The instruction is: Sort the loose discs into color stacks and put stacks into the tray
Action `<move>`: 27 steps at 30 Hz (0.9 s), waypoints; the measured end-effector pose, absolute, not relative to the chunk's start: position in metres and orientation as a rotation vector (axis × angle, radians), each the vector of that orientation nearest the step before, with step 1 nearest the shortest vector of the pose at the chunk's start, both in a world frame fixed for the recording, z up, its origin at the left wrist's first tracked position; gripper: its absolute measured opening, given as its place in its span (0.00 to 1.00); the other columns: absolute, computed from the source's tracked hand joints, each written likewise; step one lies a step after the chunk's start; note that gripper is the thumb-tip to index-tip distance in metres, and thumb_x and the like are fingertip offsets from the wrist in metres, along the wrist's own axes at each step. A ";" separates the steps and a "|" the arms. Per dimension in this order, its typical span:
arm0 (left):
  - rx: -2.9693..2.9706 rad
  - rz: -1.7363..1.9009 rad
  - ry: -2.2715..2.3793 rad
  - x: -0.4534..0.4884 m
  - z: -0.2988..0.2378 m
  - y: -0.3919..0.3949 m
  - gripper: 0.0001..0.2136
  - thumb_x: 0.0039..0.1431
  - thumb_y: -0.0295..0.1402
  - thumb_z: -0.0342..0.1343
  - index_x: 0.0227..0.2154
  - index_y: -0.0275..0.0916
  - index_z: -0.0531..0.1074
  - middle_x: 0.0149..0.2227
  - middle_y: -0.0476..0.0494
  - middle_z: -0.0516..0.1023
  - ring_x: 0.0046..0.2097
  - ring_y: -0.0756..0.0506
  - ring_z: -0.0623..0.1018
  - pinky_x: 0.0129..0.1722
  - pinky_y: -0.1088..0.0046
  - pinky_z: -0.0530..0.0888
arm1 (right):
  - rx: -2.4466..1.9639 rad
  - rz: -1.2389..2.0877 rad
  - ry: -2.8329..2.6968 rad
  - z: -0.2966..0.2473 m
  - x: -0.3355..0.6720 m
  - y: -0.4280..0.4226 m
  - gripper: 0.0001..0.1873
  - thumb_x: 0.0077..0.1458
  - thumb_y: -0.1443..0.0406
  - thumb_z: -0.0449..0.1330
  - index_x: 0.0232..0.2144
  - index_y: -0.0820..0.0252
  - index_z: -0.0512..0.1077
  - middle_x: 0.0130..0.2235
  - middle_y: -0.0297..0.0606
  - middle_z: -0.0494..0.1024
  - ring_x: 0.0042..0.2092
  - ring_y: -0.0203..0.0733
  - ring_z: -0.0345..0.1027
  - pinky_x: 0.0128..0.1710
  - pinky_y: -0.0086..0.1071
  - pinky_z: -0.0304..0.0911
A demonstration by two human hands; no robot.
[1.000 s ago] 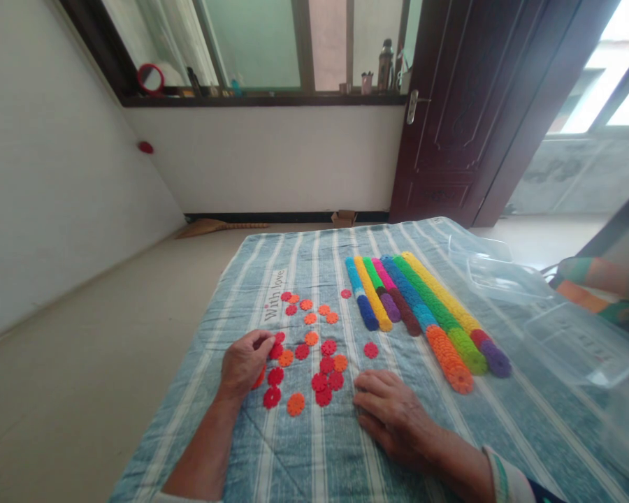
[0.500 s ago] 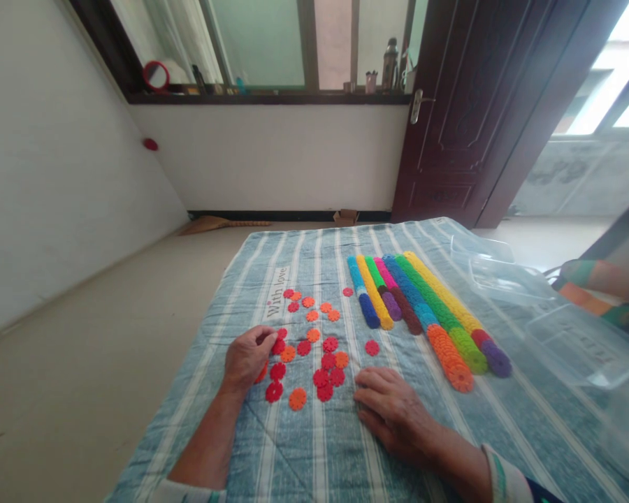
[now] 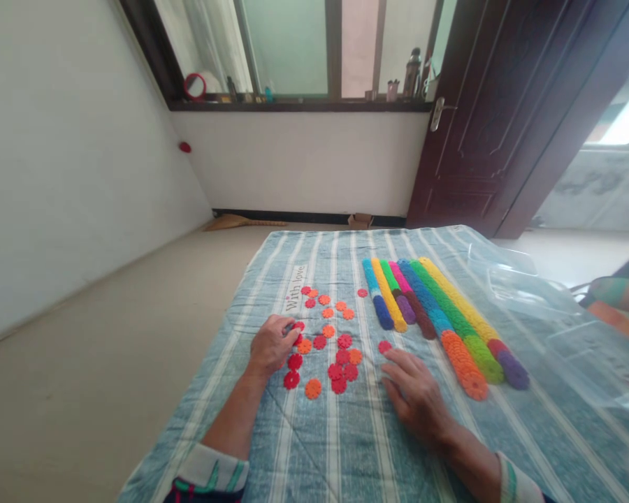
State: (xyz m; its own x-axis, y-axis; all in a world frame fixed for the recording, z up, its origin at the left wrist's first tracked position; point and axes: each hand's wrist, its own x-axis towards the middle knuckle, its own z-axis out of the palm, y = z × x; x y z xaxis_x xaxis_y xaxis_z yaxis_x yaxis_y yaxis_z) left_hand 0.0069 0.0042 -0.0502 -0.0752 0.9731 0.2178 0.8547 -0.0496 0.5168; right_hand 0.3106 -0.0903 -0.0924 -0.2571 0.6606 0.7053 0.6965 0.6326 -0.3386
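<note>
Right hand (image 3: 415, 395) advanced — palm-down, by red disc (image 3: 384, 346)

Bare cloth (image 3: 335, 447) lies between the forearms (image 3: 235, 419); disc rows (image 3: 428, 304) obstruct the right side.

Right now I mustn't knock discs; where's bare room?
Bare: blue striped cloth between the arms, nearside of the red and orange toothed discs; also between the long yellow disc row and transparent boxes. Crowded: by the left hand.
</note>
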 end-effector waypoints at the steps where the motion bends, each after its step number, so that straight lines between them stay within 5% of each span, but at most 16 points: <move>1: 2.005 0.785 2.000 0.007 -0.050 0.004 0.12 0.53 0.38 0.55 0.35 0.41 0.80 0.41 0.42 0.80 0.38 0.44 0.80 0.41 0.70 0.74 | -1.099 -0.083 -1.965 -0.095 0.312 -0.089 0.10 0.62 0.70 0.53 0.41 0.58 0.74 0.49 0.45 0.77 0.53 0.51 0.69 0.53 0.47 0.66; 8: 2.084 0.699 1.955 0.006 -0.049 0.004 0.11 0.55 0.36 0.55 0.37 0.40 0.80 0.42 0.41 0.79 0.40 0.44 0.79 0.43 0.70 0.74 | -1.290 -0.157 -2.011 -0.104 0.316 -0.085 0.17 0.61 0.70 0.53 0.51 0.59 0.71 0.54 0.48 0.75 0.59 0.56 0.65 0.55 0.52 0.63; 27: 2.158 0.655 1.989 0.008 -0.054 0.005 0.14 0.60 0.37 0.53 0.45 0.38 0.78 0.44 0.40 0.78 0.43 0.43 0.79 0.46 0.68 0.74 | -1.643 -0.120 -2.144 -0.098 0.310 -0.084 0.21 0.60 0.65 0.57 0.56 0.60 0.72 0.62 0.49 0.69 0.64 0.58 0.59 0.61 0.52 0.56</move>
State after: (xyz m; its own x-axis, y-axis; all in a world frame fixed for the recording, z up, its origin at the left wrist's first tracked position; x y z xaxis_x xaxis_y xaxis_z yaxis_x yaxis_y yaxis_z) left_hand 0.0078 0.0049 -0.0541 0.0343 0.9742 0.2229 0.9160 -0.1199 0.3828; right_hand 0.3099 -0.0842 -0.0976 -0.2018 0.8995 0.3876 0.9372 0.2923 -0.1904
